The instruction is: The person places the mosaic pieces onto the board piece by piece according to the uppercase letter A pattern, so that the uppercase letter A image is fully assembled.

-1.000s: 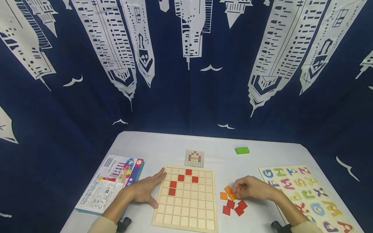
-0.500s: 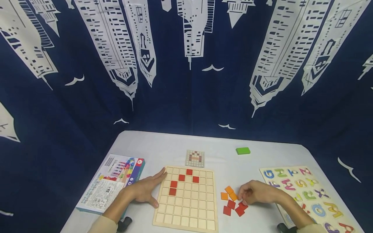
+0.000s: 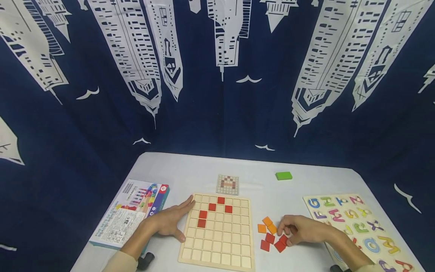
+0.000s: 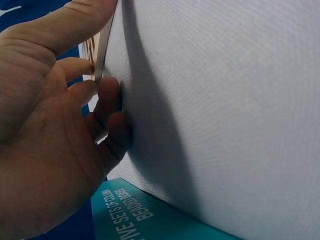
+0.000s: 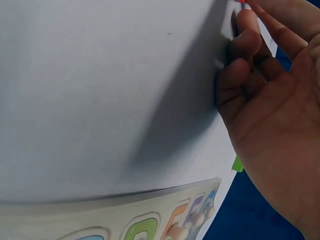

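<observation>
A wooden grid board [image 3: 217,247] lies on the table, with several red square tiles set in its upper cells. My left hand [image 3: 168,220] rests at the board's left edge, fingers and thumb spread along it; the left wrist view shows that hand [image 4: 55,125] against the board's side. Right of the board lie several loose red tiles [image 3: 265,245] and orange tiles [image 3: 262,228]. My right hand [image 3: 304,228] pinches a red tile [image 3: 283,239] of this group at its edges between thumb and forefinger. In the right wrist view that hand [image 5: 275,110] mostly hides its fingertips' contact.
A small pattern card [image 3: 227,184] lies behind the board. The green block [image 3: 283,176] sits at the back right. A boxed set [image 3: 129,213] is left of my left hand, and an alphabet puzzle board [image 3: 361,226] lies partly under my right forearm.
My right hand has shifted from beside the orange tiles toward me, onto the red tiles, with thumb and forefinger now around one. My left hand stays at the board.
</observation>
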Demonstrator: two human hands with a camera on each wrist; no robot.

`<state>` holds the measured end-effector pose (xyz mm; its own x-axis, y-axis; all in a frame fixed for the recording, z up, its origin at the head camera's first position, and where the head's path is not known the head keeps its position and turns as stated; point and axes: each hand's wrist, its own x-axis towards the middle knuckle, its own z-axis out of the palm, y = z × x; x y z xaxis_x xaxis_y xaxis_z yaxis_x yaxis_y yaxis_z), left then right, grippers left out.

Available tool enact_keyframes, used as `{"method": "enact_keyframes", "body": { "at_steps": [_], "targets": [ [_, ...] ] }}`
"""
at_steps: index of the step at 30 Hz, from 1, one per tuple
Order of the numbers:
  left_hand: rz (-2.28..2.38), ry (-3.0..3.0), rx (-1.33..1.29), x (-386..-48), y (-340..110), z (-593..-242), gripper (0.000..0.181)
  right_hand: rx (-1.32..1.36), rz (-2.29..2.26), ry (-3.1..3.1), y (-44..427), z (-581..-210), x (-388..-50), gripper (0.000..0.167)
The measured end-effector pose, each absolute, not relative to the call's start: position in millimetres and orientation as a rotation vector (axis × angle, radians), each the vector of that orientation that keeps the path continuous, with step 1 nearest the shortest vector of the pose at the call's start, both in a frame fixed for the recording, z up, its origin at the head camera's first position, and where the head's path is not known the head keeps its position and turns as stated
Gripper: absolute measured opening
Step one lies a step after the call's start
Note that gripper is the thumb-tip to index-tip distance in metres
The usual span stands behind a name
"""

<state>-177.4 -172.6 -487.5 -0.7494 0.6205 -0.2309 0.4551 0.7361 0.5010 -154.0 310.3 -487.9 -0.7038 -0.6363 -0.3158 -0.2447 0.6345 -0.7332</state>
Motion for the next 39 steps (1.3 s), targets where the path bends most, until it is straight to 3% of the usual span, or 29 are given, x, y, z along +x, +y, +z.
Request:
{"method": "enact_keyframes", "body": {
  "at_steps": [29,39],
  "targets": [
    [0.599,2.553,0.807,-176,-173,-488,0.119,-0.66,-1.059,2.263,310,-491,-150,0.014],
    [0.597,2.563,0.803,-178,-173,-489,0.121,-0.64,-1.177,2.146,314,-488,-157,0.023]
  ]
}}
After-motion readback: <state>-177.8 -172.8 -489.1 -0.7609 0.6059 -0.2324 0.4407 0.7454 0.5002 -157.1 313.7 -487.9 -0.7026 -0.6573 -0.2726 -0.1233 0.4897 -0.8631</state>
